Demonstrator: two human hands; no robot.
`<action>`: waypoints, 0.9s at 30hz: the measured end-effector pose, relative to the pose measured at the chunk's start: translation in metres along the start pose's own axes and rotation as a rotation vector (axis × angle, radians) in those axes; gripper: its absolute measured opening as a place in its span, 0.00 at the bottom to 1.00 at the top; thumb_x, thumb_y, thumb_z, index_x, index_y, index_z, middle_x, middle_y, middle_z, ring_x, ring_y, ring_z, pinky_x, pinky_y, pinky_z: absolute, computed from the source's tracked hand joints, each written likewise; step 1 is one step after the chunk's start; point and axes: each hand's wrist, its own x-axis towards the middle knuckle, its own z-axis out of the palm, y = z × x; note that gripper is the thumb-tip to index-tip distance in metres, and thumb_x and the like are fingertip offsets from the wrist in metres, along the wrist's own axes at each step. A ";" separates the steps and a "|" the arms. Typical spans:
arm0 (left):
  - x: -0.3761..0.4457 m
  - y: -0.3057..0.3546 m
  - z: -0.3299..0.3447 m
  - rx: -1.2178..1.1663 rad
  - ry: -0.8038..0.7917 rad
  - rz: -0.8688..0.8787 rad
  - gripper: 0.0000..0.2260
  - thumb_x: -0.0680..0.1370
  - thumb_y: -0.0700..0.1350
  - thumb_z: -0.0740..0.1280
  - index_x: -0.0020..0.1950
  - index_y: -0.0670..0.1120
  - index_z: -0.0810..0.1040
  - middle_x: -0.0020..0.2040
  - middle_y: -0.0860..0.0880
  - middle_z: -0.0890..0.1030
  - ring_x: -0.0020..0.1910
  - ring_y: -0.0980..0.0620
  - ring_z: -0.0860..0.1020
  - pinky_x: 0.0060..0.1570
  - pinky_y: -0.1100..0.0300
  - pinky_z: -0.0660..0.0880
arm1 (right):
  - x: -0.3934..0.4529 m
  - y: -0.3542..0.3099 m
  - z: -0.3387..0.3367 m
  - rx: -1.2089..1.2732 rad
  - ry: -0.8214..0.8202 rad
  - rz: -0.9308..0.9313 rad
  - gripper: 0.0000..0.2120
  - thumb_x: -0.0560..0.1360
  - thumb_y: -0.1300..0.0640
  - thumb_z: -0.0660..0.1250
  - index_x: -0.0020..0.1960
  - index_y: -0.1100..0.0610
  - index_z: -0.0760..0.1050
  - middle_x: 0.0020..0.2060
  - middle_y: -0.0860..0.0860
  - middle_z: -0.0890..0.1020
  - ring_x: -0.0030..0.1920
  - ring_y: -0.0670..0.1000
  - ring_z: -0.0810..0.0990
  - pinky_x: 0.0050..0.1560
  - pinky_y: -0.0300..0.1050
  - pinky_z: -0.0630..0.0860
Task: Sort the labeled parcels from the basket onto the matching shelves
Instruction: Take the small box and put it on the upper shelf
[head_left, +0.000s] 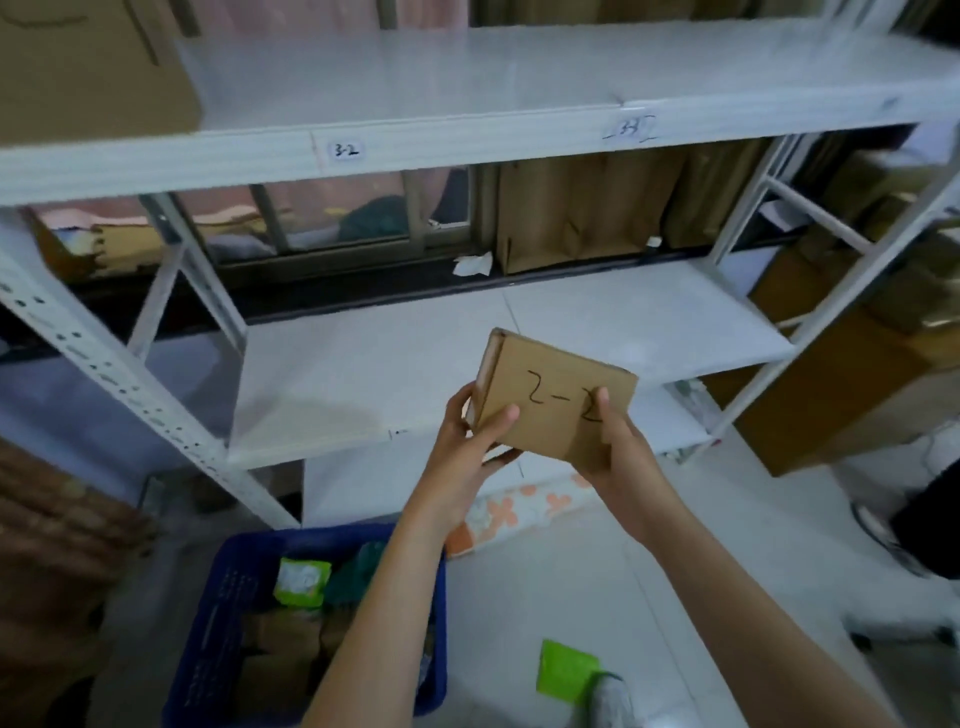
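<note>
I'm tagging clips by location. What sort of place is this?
Probably a small parcel-sorting or storage room: white metal shelving with slot labels such as 3-2, a blue basket of packages on the floor, and a cardboard parcel marked 2-2 held in both hands.

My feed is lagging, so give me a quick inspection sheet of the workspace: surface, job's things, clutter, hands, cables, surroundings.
Surface: white rack; upper shelf tagged 3-2, lower shelf bare where visible.
Job's things: cardboard parcel marked 2-2, held in front of the lower shelf; blue basket on the floor with more parcels.
Clutter: green packet on the floor.
Hands: left hand and right hand both grip the parcel.
Cables: nothing seen.
Surroundings: big box on the upper shelf's left end; cardboard behind the rack.
</note>
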 end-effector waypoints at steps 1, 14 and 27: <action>0.004 -0.005 0.017 0.029 0.004 -0.023 0.33 0.68 0.53 0.79 0.70 0.56 0.70 0.66 0.48 0.79 0.63 0.48 0.79 0.64 0.45 0.77 | 0.003 -0.008 -0.014 0.011 0.043 -0.016 0.32 0.74 0.31 0.65 0.73 0.43 0.69 0.66 0.46 0.79 0.67 0.48 0.78 0.72 0.54 0.71; 0.106 -0.035 0.276 0.443 0.016 0.154 0.18 0.81 0.62 0.60 0.71 0.61 0.71 0.62 0.58 0.78 0.62 0.60 0.76 0.65 0.51 0.74 | 0.041 -0.103 -0.258 0.012 0.350 -0.141 0.40 0.62 0.21 0.66 0.69 0.39 0.69 0.63 0.48 0.78 0.62 0.52 0.79 0.64 0.57 0.77; 0.210 0.015 0.444 0.471 -0.008 0.387 0.17 0.83 0.58 0.58 0.71 0.59 0.71 0.61 0.62 0.78 0.54 0.70 0.77 0.46 0.74 0.73 | 0.122 -0.228 -0.380 -0.039 0.360 -0.341 0.26 0.79 0.33 0.56 0.72 0.43 0.64 0.62 0.46 0.76 0.60 0.47 0.77 0.55 0.44 0.78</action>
